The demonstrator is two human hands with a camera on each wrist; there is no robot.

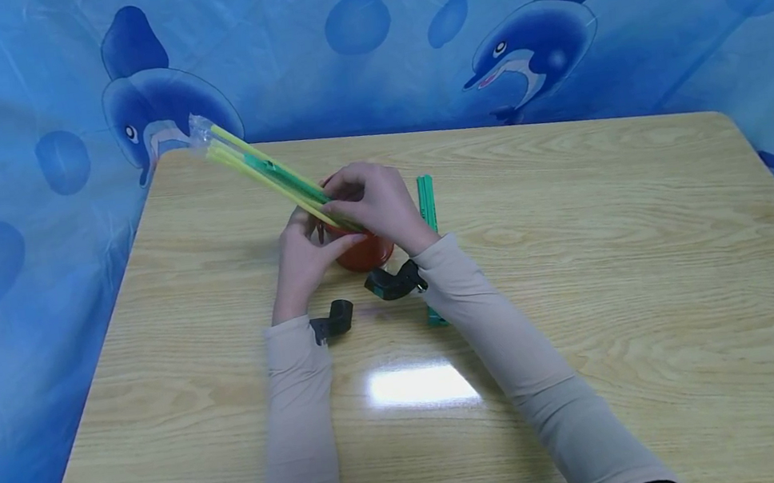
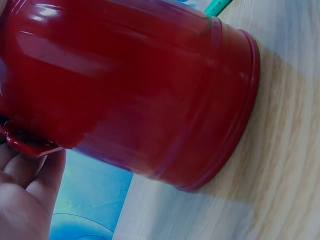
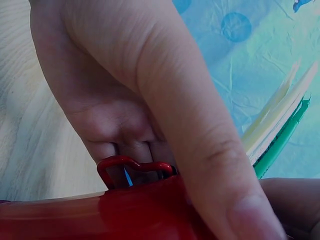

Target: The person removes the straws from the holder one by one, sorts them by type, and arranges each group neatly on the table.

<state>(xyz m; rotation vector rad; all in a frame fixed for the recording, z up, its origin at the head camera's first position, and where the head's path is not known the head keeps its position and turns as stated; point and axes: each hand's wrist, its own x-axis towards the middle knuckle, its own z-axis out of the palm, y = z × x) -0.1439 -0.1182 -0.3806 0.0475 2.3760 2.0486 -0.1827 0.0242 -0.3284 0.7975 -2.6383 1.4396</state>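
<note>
My left hand (image 1: 303, 264) holds a glossy red bucket (image 1: 367, 256) by its side, the thumb laid along its rim. In the left wrist view, fingers (image 2: 22, 170) curl at a small red loop handle (image 2: 32, 147) on the bucket's wall. The bucket's banded base is close over the wooden table. My right hand (image 1: 382, 198) pinches a bundle of long yellow and green sticks (image 1: 262, 172) with clear plastic at the far end. They slant up to the left, their near end at the bucket's mouth. In the right wrist view, the left thumb (image 3: 215, 150) hides much of the bundle.
A second green bundle (image 1: 425, 192) lies on the table (image 1: 614, 262) beyond and partly under the right forearm. A blue dolphin-print sheet (image 1: 368, 91) hangs behind the table. A black wrist mount (image 1: 395, 281) sits beside the right sleeve, another (image 1: 334, 320) by the left.
</note>
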